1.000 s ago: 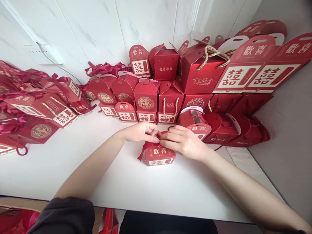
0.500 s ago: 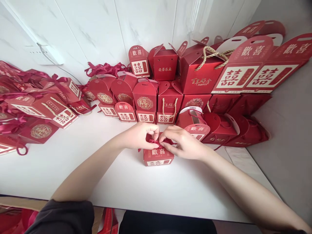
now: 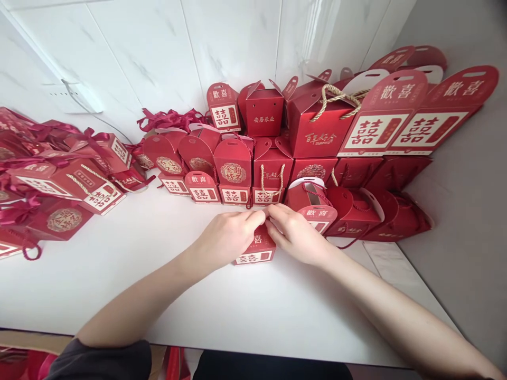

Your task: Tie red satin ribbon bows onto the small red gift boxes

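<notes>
A small red gift box (image 3: 257,250) with gold characters stands on the white table (image 3: 237,311) in front of me. My left hand (image 3: 227,236) covers the box's left top, fingers pinched together at its upper edge. My right hand (image 3: 295,233) meets it from the right, fingertips touching the left ones above the box. The red ribbon on the box is hidden under my fingers; only the lower front of the box shows.
A row of stacked red gift boxes and bags (image 3: 273,158) lines the wall behind the hands. Larger red bags (image 3: 404,121) lean at the back right. More ribboned red boxes (image 3: 67,179) pile at the left. Loose red ribbons (image 3: 170,117) lie by the wall.
Both hands have closed over the top of the small box; the ribbon knot seen earlier is now hidden. The view has tilted slightly down.
</notes>
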A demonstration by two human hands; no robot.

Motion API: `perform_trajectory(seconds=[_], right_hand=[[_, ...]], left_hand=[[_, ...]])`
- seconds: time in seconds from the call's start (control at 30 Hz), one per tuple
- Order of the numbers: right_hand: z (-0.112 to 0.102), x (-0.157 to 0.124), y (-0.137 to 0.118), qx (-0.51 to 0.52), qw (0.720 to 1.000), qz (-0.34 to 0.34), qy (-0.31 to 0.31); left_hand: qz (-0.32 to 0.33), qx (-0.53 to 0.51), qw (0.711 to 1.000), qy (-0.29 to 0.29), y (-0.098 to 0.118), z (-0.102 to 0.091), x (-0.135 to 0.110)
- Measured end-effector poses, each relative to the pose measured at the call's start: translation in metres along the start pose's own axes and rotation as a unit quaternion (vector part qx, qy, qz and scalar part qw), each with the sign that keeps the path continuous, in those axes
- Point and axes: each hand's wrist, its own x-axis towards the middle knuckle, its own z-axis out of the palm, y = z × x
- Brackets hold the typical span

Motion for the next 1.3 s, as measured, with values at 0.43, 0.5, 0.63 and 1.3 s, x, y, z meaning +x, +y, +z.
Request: perform_trajectory(seconds=[0.43,0.5,0.63,1.3], right_hand=[[-0.004,0.0,-0.008,0.102,0.991,0.088,-0.029],[-0.008,0.001,-0.008,0.141,0.986,0.08,-0.028],[-0.007,0.003,-0.003,0.198,0.975,0.096,-0.028],[0.013,0.0,0.001,0.197,0.975,0.105,0.019]], left_hand=[[0.024,-0.138,0.99,-0.015,-0.016,-0.009,-0.001],[0.076,-0.179,0.981,-0.006,-0.023,-0.009,0.001],[0.114,-0.233,0.965,0.029,-0.036,0.001,0.003],[0.082,-0.279,0.94,0.176,-0.029,0.037,-0.013]])
